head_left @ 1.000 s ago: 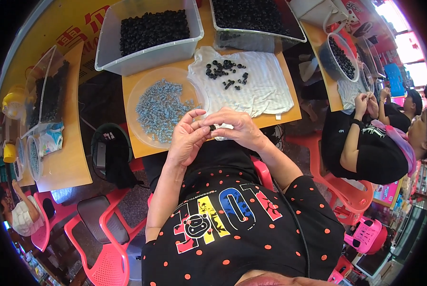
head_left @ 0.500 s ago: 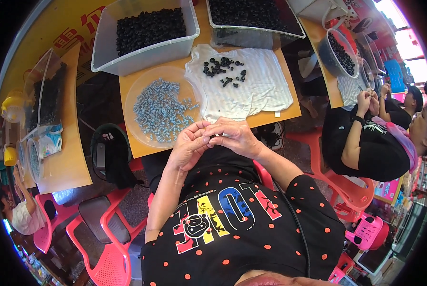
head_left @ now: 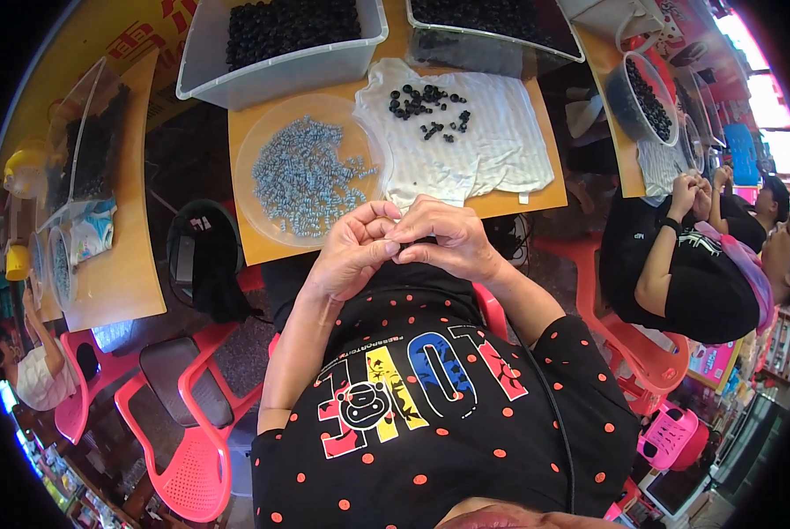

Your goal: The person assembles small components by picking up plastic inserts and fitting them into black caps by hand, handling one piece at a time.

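The left hand (head_left: 352, 256) and the right hand (head_left: 443, 240) are pressed together just above the person's lap, at the near edge of the surface (head_left: 263, 251). The fingertips (head_left: 393, 249) meet and pinch a tiny dark piece; it is almost all hidden, so I cannot tell its shape or which hand grips it more.

The piece looks like the small black parts (head_left: 426, 101) lying on the white cloth (head_left: 465, 150) (they sit well apart from the hands). Parts like these are likely light and hard, and easy to drop or lose. A pinch with two fingertips on the sides is the best way to hold one.

Beside the cloth, just ahead of the left hand, is a clear round tray (head_left: 254, 189) full of little grey pieces (head_left: 302, 172). They look light too, and could roll away.

Further back stand two big clear bins (head_left: 271, 75) holding heaps of black parts.

A black bag (head_left: 205, 264) sits by the person's left side, with red plastic chairs (head_left: 192, 441) below it.

On the right another person's hands (head_left: 694, 189) are close together as well, near a tub (head_left: 641, 101) of black parts
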Tool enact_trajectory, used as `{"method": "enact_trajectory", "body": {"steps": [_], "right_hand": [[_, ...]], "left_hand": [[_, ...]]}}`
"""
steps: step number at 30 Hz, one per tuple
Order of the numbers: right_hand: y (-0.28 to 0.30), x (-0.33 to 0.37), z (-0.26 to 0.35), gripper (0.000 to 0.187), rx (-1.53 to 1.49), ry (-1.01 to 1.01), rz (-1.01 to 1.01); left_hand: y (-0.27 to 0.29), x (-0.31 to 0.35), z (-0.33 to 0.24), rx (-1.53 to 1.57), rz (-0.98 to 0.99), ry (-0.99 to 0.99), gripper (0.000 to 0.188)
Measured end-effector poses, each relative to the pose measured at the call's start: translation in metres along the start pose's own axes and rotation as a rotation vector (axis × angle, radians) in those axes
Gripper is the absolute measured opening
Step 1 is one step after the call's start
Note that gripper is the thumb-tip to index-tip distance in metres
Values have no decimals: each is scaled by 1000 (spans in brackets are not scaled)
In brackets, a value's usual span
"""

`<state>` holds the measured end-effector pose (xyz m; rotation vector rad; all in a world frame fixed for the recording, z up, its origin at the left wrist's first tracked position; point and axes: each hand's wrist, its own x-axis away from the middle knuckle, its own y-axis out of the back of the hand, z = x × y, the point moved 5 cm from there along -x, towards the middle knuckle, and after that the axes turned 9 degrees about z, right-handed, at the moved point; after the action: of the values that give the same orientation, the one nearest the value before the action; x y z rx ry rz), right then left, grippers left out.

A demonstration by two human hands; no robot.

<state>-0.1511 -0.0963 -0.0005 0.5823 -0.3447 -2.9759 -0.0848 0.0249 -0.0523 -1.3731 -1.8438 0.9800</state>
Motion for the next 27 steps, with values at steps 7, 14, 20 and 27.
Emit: {"method": "enact_trajectory", "body": {"steps": [7, 14, 20, 27], "right_hand": [[-2, -2, -9, 17, 75, -101, -104], [6, -3, 6, 23, 612, 20, -249], [5, -1, 7, 19, 695, 29, -213], [3, 3, -4, 17, 660, -40, -202]], "left_hand": [[9, 0, 9, 77, -172, -95, 27], [18, 0, 17, 111, -277, -254, 17], [22, 2, 17, 10, -338, -297, 14], [23, 7, 14, -151, -408, -354, 17]]}}
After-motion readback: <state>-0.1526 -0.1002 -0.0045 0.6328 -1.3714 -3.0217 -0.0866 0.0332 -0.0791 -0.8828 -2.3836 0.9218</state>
